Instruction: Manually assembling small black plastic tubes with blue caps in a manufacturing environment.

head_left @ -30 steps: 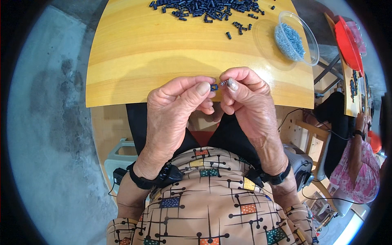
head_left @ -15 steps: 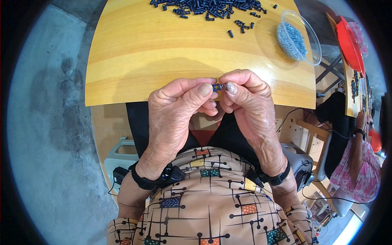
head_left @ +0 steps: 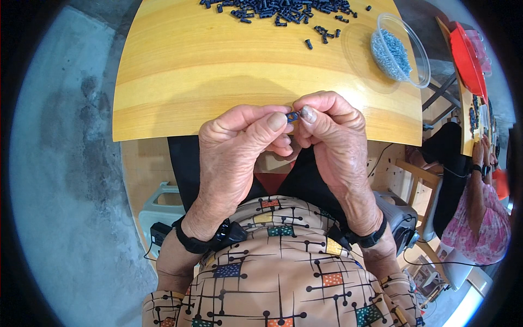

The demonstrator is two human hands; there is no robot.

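Over the near edge of the wooden table, my two hands meet at a small dark plastic piece with a hole through it. My left hand pinches the piece between thumb and fingers. My right hand is closed at the piece's right end, thumb against forefinger. Whatever the right fingertips hold there is mostly hidden. A heap of similar small black plastic pieces lies at the far side of the table, with several loose ones nearer. A clear round tub of small silvery screws stands at the right.
A pale green plastic stool is at the lower left. To the right, another person in a pink patterned top sits at a second table with a red basin and dark pieces on it. A black cable hangs near my right arm.
My hands stay together, with a very slight shift and turn of the dark piece, whose hole shows more plainly. At the right, the other person's hands have moved slightly.
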